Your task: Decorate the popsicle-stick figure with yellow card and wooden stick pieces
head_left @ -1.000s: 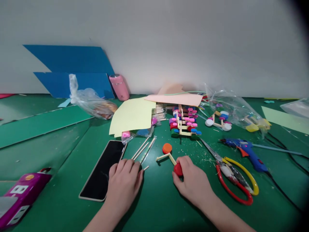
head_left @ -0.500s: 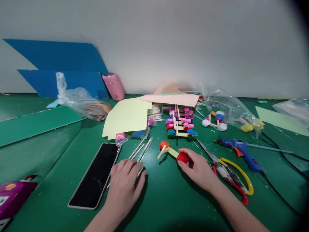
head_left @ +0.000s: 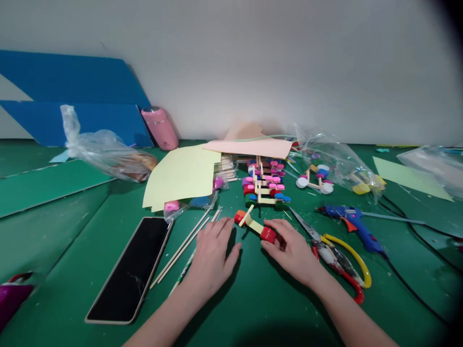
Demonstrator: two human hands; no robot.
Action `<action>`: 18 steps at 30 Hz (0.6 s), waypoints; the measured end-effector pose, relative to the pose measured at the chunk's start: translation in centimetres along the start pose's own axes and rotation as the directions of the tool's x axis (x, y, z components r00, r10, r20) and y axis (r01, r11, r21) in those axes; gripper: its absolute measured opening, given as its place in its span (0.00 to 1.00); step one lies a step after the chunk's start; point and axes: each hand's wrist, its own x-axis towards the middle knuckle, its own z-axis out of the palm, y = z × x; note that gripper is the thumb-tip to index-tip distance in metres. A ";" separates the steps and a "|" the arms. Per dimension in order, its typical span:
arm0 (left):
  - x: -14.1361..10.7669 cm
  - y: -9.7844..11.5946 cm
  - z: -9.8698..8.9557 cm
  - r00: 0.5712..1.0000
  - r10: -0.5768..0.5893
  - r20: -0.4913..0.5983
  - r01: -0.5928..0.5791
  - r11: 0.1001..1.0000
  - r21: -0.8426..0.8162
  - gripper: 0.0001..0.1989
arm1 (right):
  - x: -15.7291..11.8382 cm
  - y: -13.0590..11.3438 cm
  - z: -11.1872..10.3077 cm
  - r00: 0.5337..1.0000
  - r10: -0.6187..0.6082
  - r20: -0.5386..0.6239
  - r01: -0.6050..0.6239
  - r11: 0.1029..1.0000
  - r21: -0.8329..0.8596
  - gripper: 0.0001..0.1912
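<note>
Your left hand (head_left: 213,255) has moved away from the phone (head_left: 128,272) and toward the small wheeled piece (head_left: 256,226), so the gap between your hands is narrower. The near lengths of the pale sticks (head_left: 183,250), which your left hand covered at first, now show beside the phone. In your right hand (head_left: 292,250), the piece has been turned from lying flatter: its thin arm (head_left: 246,216), which pointed toward the table's (head_left: 90,260) left edge, now slants toward the far edge. Your view has swung right, leaving only part of the purple object (head_left: 12,301) visible.
</note>
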 end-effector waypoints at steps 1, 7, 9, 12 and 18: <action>0.0 0.0 0.0 1.000 -0.001 0.007 0.001 1.000 0.002 0.19 | -0.1 0.0 0.1 1.000 -0.010 -0.007 0.010 1.000 -0.011 0.20; -0.4 0.0 -0.8 1.000 0.009 -0.010 -0.009 1.000 0.024 0.16 | 0.0 0.1 0.4 0.998 -0.043 -0.039 0.039 0.996 -0.084 0.19; -0.8 -0.5 -1.4 0.999 -0.004 -0.038 0.005 0.999 0.037 0.14 | 0.0 0.2 0.5 0.998 -0.053 -0.042 0.048 0.994 -0.100 0.18; -2.1 -1.8 -2.4 0.995 -0.040 -0.087 0.046 0.997 0.063 0.12 | -0.1 0.4 0.6 0.997 -0.058 -0.052 0.052 0.992 -0.118 0.17; -5.8 -3.5 -3.4 0.987 -0.080 -0.140 0.095 0.990 0.105 0.09 | -0.5 0.5 1.2 0.996 -0.060 -0.071 0.050 0.989 -0.137 0.19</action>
